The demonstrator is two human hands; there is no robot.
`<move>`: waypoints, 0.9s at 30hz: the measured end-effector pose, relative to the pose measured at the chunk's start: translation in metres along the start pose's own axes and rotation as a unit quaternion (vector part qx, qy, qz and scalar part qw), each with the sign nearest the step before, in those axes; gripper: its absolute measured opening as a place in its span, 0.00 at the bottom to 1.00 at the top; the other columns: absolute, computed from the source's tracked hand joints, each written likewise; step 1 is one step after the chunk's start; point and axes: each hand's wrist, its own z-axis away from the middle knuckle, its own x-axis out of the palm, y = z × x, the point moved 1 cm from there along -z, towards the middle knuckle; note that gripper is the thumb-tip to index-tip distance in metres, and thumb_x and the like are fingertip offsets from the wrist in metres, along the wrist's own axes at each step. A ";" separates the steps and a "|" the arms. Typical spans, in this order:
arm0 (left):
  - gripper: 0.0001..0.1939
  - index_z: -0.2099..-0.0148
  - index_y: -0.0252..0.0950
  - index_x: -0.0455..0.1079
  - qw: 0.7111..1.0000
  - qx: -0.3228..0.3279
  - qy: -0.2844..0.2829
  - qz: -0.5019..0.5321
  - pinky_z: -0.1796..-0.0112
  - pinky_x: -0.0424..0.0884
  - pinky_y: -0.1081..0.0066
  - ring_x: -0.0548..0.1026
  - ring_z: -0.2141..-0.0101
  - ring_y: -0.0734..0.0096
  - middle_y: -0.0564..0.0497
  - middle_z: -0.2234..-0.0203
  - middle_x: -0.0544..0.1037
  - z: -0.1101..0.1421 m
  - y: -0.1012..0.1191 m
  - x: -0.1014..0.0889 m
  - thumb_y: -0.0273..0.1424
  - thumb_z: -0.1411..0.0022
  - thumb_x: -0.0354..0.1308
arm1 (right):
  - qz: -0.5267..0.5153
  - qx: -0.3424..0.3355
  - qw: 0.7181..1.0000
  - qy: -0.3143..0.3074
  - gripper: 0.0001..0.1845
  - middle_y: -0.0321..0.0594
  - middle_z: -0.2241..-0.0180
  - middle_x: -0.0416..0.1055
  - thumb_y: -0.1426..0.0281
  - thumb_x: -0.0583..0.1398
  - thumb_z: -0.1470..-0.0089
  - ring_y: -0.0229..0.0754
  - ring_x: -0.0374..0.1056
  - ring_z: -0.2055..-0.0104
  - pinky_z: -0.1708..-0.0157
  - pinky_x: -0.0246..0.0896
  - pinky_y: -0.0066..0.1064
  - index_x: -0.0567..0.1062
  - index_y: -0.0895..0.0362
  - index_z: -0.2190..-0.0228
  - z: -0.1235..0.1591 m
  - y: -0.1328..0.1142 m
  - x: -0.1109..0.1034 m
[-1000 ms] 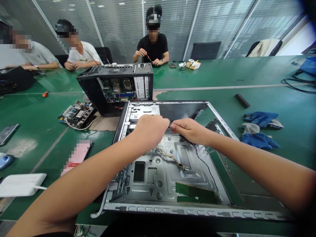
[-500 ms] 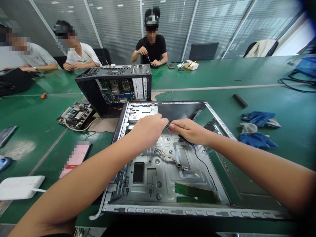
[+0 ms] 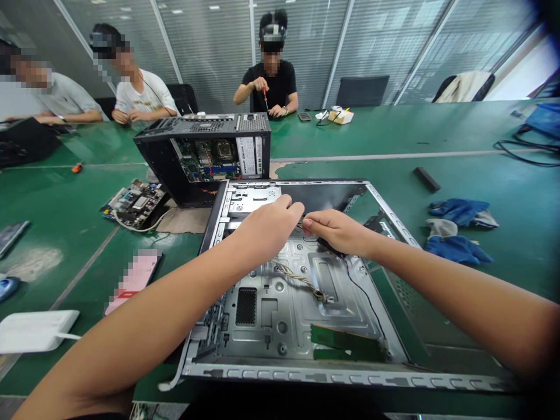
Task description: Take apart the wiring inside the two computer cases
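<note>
An open computer case lies on its side in front of me, its bare metal floor showing. Over its far half my left hand is closed, knuckles up, hiding what its fingers pinch. Facing it, my right hand pinches a thin cable, a short bit of which shows between the two hands. Beneath them a twisted beige cable rests on the case floor. A thin dark wire runs from below my right hand toward the near right corner. Green memory modules lie in that corner.
Behind stands another open computer tower with a motherboard beside it. At left are a pink phone and a white adapter. Blue gloves lie at right. Several people sit across the table, one holding a screwdriver.
My left hand has shifted slightly to the right, its grip turned a little. My right hand stays almost in place, moving slightly right.
</note>
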 end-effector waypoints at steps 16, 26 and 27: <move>0.10 0.53 0.35 0.70 0.997 -0.027 -0.026 -0.062 0.74 0.52 0.68 0.70 0.71 0.67 0.45 0.65 0.73 0.000 0.005 -0.005 0.27 0.30 0.48 | 0.001 0.006 1.000 -0.011 0.25 0.34 0.78 0.60 0.53 0.46 0.36 0.38 0.55 0.74 0.71 0.49 0.32 0.69 0.56 0.73 0.002 -0.004 0.002; 0.10 0.53 0.33 0.68 0.998 -0.043 -0.014 -0.047 0.72 0.56 0.68 0.72 0.69 0.67 0.42 0.61 0.74 -0.001 0.005 -0.003 0.29 0.29 0.47 | 0.005 -0.013 1.000 0.027 0.21 0.38 0.74 0.67 0.57 0.48 0.37 0.40 0.61 0.70 0.66 0.53 0.33 0.71 0.57 0.70 0.003 -0.006 -0.001; 0.10 0.53 0.33 0.68 0.998 -0.043 -0.013 -0.047 0.72 0.55 0.68 0.72 0.69 0.67 0.42 0.61 0.74 -0.001 0.005 -0.003 0.29 0.29 0.47 | 0.006 -0.015 0.999 0.029 0.21 0.38 0.73 0.68 0.57 0.48 0.37 0.41 0.62 0.69 0.66 0.53 0.33 0.72 0.57 0.69 0.003 -0.007 -0.001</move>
